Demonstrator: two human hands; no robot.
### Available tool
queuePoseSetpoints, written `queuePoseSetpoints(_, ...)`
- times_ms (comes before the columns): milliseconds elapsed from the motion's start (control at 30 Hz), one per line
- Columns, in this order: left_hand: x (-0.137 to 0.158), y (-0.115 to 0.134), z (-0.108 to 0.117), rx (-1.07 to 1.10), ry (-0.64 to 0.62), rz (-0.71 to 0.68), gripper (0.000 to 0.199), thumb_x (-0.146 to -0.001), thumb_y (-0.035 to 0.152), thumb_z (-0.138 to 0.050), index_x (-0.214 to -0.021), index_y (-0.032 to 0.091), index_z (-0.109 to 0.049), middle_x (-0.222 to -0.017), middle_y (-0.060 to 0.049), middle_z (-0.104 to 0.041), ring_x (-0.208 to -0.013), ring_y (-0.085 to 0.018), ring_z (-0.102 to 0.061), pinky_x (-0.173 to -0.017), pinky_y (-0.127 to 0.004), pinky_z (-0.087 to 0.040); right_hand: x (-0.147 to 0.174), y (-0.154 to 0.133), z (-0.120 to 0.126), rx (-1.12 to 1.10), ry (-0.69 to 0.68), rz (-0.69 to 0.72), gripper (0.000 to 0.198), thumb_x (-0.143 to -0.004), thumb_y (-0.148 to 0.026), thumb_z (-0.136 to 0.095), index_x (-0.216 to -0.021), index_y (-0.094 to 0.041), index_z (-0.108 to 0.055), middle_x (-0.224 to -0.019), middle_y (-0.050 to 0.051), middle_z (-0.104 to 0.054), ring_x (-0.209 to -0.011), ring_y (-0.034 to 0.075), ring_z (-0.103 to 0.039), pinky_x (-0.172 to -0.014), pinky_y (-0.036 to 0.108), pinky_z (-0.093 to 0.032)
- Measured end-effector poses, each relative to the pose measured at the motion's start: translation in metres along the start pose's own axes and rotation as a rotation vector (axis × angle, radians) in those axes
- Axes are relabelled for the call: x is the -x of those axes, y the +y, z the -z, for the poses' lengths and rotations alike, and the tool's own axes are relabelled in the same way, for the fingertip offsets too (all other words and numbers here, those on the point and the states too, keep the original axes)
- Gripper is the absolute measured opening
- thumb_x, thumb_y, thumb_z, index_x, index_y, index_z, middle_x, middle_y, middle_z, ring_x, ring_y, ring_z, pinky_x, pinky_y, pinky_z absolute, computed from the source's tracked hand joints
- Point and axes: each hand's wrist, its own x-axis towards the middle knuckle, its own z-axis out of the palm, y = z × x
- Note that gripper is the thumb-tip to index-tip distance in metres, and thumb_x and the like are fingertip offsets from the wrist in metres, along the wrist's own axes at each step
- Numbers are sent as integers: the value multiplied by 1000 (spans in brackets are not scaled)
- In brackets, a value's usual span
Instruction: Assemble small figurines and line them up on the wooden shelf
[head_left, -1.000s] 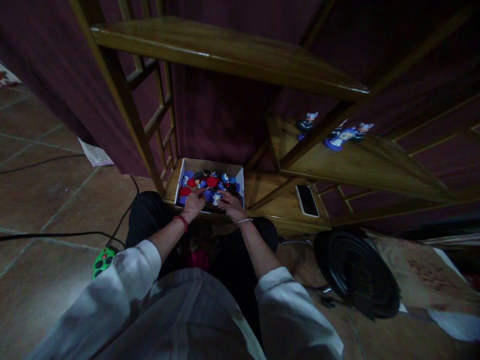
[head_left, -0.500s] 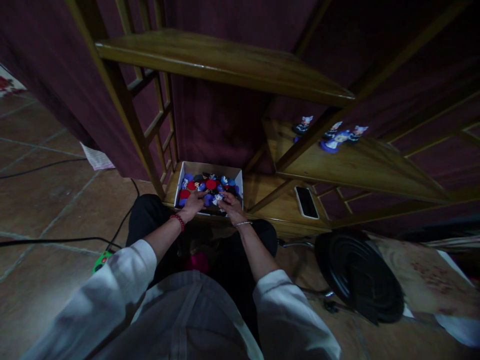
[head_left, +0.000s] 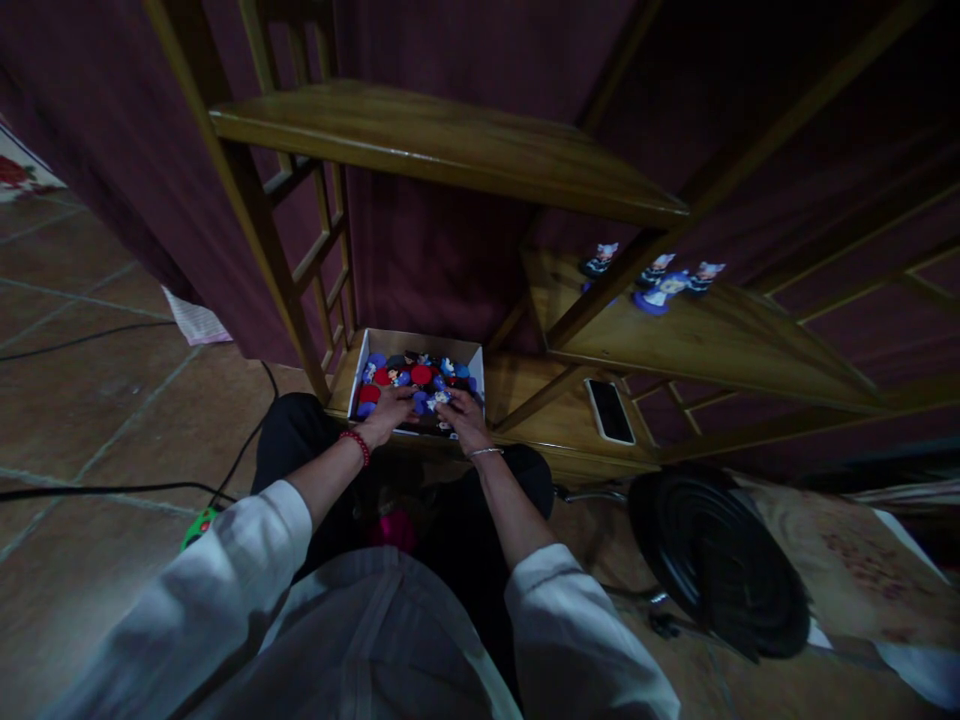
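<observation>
Wooden shelf (head_left: 517, 385) | box (head_left: 424, 342) | right fingers (head_left: 456, 402) closed on blue-white figurine (head_left: 437, 400) | left fingers (head_left: 403, 394): can't tell

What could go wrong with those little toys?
The blue-and-white figurine in the right hand might slip and drop. In the crowded box, the left hand could knock the toys packed close together. The figurines on the wooden shelf might topple if it gets bumped.

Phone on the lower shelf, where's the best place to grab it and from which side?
Probably pinch the phone by its long edges, from the front: it lies flat, dark face up, one short end near the front edge of the lower shelf.
</observation>
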Motion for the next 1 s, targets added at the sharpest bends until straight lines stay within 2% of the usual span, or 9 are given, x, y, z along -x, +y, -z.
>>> queuePoseSetpoints(133,7,2,-1,132,-103,-17,30,-65,3,-65,-93,13,-63,-96,-6,-63,-71,-11,-59,-74,-31,-53,1,-3,0,-66,39,-1,43,-53,-35,-74,-90,-21,-58,-77,-2,-64,-59,10,-56,-55,23,-48)
queuePoseSetpoints(333,9,0,-1,249,-170,45,25,-68,1,-62,-90,12,-65,-86,-4,-63,-75,-12,-59,-85,-33,-50,1,-4,2,-74,40,6,40,-54,-34,-74,-90,-21,-60,-77,-2,-64,-63,10,-57,-52,21,-45)
queuePoseSetpoints(567,9,0,2,316,-199,56,30,-69,0,-62,-97,13,-64,-80,-2,-63,-75,-11,-60,-85,-31,-50,3,-12,0,-48,32,5,44,-55,-32,-72,-96,-22,-58,-73,-3,-63,-63,11,-58,-56,23,-45)
queuePoseSetpoints(733,4,-4,5,348,-218,57,40,-69,1,-63,-106,14,-62,-79,-1,-63,-74,-10,-60,-86,-31,-49,8,-22,-2,45,-26,58,47,-59,-34,-70,-103,-23,-60,-76,-1,-64,-74,16,-60,-69,28,-48)
queuePoseSetpoints(1000,0,-7,14,433,-274,36,28,-69,2,-66,-95,12,-65,-77,-2,-61,-75,-12,-60,-87,-38,-48,10,-25,-12,47,-35,78,41,-59,-32,-68,-99,-24,-59,-85,0,-68,-81,18,-61,-79,32,-48)
